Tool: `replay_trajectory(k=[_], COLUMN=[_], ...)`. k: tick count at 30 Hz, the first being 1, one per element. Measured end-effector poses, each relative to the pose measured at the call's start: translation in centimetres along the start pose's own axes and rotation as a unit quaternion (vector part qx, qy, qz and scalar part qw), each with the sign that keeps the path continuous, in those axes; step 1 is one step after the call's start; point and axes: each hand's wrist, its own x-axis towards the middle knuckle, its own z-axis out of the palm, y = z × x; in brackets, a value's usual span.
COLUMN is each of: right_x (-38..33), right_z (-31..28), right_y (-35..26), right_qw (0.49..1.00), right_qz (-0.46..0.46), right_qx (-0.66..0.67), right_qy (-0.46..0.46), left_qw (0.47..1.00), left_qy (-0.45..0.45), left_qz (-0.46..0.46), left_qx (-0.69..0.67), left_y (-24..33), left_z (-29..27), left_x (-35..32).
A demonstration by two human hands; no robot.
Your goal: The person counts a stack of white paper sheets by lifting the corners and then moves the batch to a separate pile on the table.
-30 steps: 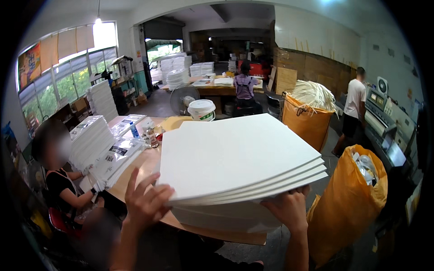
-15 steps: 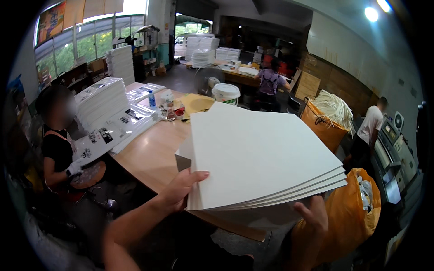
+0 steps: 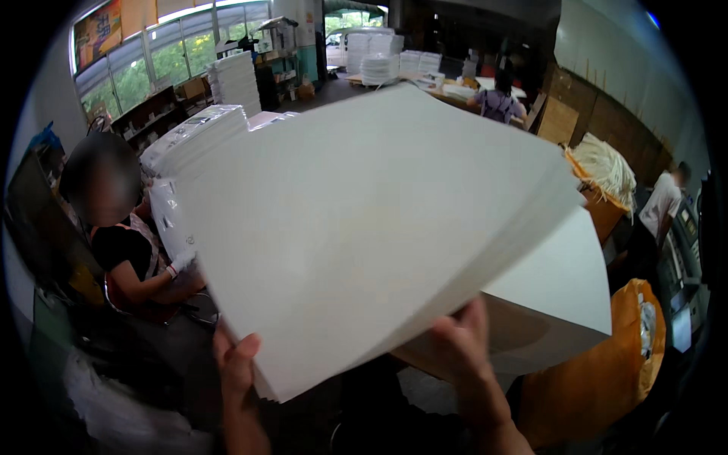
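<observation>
Paper fills your view: a thick stack of large white sheets (image 3: 379,227), tilted up toward you. Your left hand (image 3: 236,371), at seven o'clock, clamps its near corner, thumb on top. Your right hand (image 3: 462,353), at five o'clock, closes on the lower edge, fingers beneath. It looks heavy, floppy and prone to sliding, so support it from underneath.
</observation>
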Motion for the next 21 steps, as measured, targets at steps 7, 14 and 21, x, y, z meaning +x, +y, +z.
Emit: replay_trajectory(k=[7, 14, 21], right_x=[8.5, 6.8, 0.6], right_z=[10.3, 6.1, -2.0], right_y=[12.5, 33.9, 51.9], right_qw=[0.97, 0.926, 0.86], right_qz=[0.156, 0.208, 0.36], right_qx=[0.184, 0.285, 0.138], right_qy=[-0.009, 0.133, 0.334], left_qw=[0.98, 0.971, 0.966], left_qy=[0.199, 0.202, 0.13], left_qz=[0.009, -0.108, -0.16], left_qx=[-0.013, -0.07, -0.157], left_y=[-6.6, -20.9, -31.6], left_z=[-11.3, -14.6, -14.1], left_x=[-2.5, -2.6, -1.8])
